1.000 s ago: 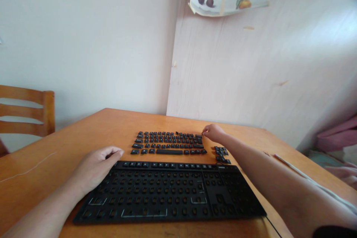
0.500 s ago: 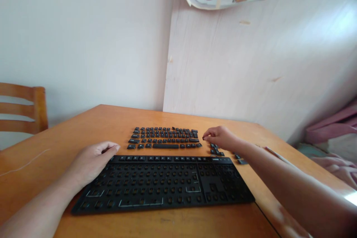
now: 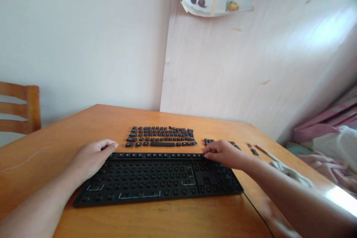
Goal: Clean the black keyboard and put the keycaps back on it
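A black keyboard (image 3: 156, 178) lies on the wooden table with most of its key positions bare; its top row still carries keycaps. My left hand (image 3: 96, 156) is closed at the keyboard's upper left corner, thumb against curled fingers, covering that edge. At the right end of the top row, my right hand (image 3: 220, 153) pinches a small dark keycap, largely hidden by the fingertips. Behind the keyboard, loose keycaps (image 3: 163, 134) lie in rows around a long space bar (image 3: 162, 144). More loose keycaps (image 3: 209, 141) sit behind my right hand, partly covered by it.
A cable (image 3: 259, 212) runs from the keyboard's right corner toward the front edge. On the right of the table (image 3: 173, 219) are a small dark tool-like item (image 3: 253, 150), a thin stick (image 3: 263, 152) and a greyish cloth (image 3: 292, 174). A wooden chair (image 3: 33, 108) stands at left.
My right hand has come back from the loose keycaps to the keyboard's top row, carrying a keycap. My left hand stays at the upper left corner. The view has shifted slightly right.
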Demonstrator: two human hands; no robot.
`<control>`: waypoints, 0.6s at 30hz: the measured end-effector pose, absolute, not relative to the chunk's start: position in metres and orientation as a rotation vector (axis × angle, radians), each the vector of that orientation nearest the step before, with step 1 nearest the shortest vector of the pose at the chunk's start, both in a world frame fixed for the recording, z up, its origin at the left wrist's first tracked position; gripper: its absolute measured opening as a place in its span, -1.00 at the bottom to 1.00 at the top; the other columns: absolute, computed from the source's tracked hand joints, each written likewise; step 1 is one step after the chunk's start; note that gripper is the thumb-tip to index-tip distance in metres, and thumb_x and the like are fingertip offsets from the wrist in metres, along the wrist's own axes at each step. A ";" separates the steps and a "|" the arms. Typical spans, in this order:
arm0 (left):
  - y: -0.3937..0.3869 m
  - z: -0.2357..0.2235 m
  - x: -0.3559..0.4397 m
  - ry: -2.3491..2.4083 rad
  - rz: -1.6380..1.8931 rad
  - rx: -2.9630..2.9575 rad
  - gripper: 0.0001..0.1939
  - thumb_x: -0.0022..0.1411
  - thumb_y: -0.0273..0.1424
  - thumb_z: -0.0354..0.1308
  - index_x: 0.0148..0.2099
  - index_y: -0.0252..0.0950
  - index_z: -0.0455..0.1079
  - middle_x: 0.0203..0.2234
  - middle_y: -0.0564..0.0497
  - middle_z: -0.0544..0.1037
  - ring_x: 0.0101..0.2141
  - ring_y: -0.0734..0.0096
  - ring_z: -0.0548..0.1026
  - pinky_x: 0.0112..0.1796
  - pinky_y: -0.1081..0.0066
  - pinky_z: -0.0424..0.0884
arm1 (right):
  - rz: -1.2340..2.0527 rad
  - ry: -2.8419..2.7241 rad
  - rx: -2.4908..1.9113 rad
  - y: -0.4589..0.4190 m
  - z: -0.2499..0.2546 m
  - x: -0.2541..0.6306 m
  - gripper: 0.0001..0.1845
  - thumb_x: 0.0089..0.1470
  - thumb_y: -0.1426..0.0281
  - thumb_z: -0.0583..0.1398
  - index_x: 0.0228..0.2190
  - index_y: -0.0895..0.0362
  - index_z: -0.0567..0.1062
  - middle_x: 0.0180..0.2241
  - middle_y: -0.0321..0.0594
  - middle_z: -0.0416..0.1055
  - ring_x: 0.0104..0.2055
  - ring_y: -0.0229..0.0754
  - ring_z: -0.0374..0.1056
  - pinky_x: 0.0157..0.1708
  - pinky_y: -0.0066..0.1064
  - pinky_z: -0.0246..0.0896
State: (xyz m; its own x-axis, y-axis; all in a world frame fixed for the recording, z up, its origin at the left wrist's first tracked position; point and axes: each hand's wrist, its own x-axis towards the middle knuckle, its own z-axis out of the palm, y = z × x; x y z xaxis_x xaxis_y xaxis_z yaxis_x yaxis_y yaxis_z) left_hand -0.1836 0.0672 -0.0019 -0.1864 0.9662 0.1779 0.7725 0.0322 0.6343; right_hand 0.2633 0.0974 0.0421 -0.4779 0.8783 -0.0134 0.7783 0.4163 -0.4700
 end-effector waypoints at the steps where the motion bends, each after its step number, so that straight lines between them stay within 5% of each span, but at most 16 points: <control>1: 0.068 -0.002 -0.184 2.013 0.909 1.777 -0.49 0.08 0.08 -0.01 -0.25 -0.20 0.51 -0.29 0.03 0.64 -0.20 0.13 0.52 -0.18 0.38 0.35 | 0.604 -2.441 -1.459 0.097 0.043 0.263 -0.76 0.03 0.29 0.18 -0.33 0.15 0.59 -0.51 -0.31 0.44 -0.47 -0.29 0.26 -0.46 -0.46 0.09; 18: 0.069 -0.006 -0.184 2.000 0.927 1.814 -0.54 0.11 0.03 0.00 -0.27 -0.20 0.52 -0.30 0.05 0.63 -0.24 0.20 0.53 -0.23 0.43 0.34 | 0.231 -2.605 -1.459 0.090 0.044 0.253 -0.85 0.03 0.38 0.15 -0.46 0.10 0.53 -0.48 -0.30 0.48 -0.39 -0.24 0.34 -0.36 -0.44 0.11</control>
State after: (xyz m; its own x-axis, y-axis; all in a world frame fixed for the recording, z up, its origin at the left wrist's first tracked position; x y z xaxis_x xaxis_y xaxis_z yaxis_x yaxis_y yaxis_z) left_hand -0.1843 0.0689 -0.0056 -0.1684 0.9639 0.2063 0.7802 0.0024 0.6256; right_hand 0.2534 0.0905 0.0444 -0.5170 0.8544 0.0525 0.8319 0.5159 -0.2045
